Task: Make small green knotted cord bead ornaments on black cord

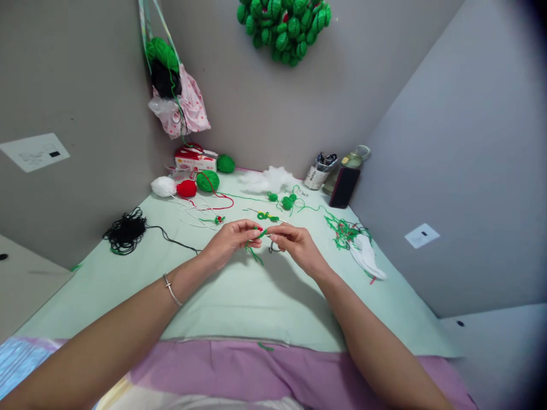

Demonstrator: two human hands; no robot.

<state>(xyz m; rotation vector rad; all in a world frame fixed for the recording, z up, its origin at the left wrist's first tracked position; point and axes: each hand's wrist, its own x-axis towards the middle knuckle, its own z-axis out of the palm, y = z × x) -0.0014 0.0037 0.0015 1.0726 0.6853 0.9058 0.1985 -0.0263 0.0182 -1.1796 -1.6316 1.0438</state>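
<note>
Purple cloth (pixel 200 364) lies closest, along the front of a pale green tabletop (pixel 239 310). Two bare forearms (pixel 128 310) reach over it, one bracelet (pixel 172 292) on the left wrist. Left hand (pixel 239 234): thumb and fingers pinched on one small red-and-green yarn piece (pixel 262 233), held above the table's middle. Right hand (pixel 297 242): thumb and fingertips together at that piece's right edge; any tool there is too small to make out. On the back wall (pixel 239 114) hangs one cluster of green yarn pieces (pixel 286 25), too many to count; to its left, one pink dotted pouch (pixel 194 105). Two white labels (pixel 422 235), one box (pixel 195 164) and one cup (pixel 316 179) carry print too small to read. Also on the table: one black yarn tangle (pixel 127 230), one dark phone (pixel 344 188), two green yarn balls (pixel 208 181), one white ball (pixel 163 186), one red ball (pixel 187 189).
</note>
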